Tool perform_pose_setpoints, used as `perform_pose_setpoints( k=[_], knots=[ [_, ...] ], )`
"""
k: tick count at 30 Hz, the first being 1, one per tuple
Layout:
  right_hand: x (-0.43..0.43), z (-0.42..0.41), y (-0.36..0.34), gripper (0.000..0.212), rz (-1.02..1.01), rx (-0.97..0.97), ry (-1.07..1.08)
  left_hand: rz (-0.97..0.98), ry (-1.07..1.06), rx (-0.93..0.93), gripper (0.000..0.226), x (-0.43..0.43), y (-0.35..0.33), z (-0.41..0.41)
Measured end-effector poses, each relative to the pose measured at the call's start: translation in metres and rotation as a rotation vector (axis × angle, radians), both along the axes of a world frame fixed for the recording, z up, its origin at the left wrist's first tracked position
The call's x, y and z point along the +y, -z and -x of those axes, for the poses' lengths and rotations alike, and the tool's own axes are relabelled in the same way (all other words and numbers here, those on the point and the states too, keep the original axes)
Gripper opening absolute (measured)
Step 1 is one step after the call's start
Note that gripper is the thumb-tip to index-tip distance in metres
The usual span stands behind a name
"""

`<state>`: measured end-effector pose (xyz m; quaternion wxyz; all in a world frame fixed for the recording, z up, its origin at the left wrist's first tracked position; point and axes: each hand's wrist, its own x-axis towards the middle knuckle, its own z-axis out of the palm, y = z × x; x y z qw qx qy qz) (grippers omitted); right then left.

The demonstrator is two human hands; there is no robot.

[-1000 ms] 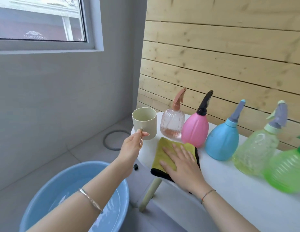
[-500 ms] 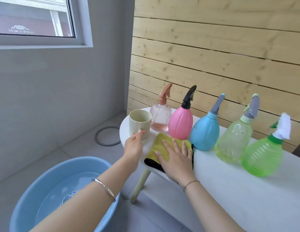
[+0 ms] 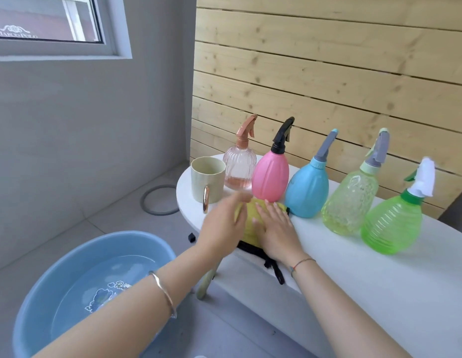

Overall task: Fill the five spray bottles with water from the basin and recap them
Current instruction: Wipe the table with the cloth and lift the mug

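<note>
- The right hand lies flat, palm down, on a yellow cloth at the front edge of the white bench. Its fingers are straight and slightly spread, and it grips nothing.
- The left hand is blurred. It is over the left edge of the cloth with its fingers stretched out and nothing in them. I cannot tell whether it touches the cloth.
- A cream cup stands upright on the rounded end of the bench, its handle towards the camera, just left of the left hand and apart from it.
- Five spray bottles stand upright in a row along the back of the bench, each with its spray head on. From left to right they are a clear pink bottle, a solid pink bottle, a blue bottle, a pale green bottle and a bright green bottle.
- The clear pink bottle holds a little liquid at the bottom.
- The blue basin sits on the floor below the left forearm, with water in it.
- A grey ring lies on the floor tiles beyond the bench.
</note>
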<state>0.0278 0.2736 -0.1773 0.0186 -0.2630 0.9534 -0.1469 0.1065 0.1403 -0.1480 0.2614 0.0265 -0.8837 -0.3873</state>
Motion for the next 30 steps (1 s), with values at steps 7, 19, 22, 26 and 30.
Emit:
perform_pose_setpoints(
  k=[7,19,22,26,30],
  knots=[
    [0.006,-0.01,0.002,0.053,-0.031,0.065,0.088,0.449,0.114,-0.464,0.051,0.016,0.023,0.037],
    [0.098,-0.025,0.007,0.058,-0.019,0.07,0.173,0.654,0.288,-0.469,0.056,0.082,0.027,0.036],
    [0.13,-0.035,0.009,0.057,-0.035,0.072,0.212,0.664,0.339,-0.461,0.056,0.111,0.026,0.029],
    [0.168,-0.052,0.009,0.06,-0.052,0.062,0.259,0.637,0.394,-0.453,0.057,0.146,0.025,0.016],
    [0.205,-0.068,0.013,0.088,-0.039,0.061,0.299,0.653,0.437,-0.465,0.057,0.182,0.027,0.002]
  ],
)
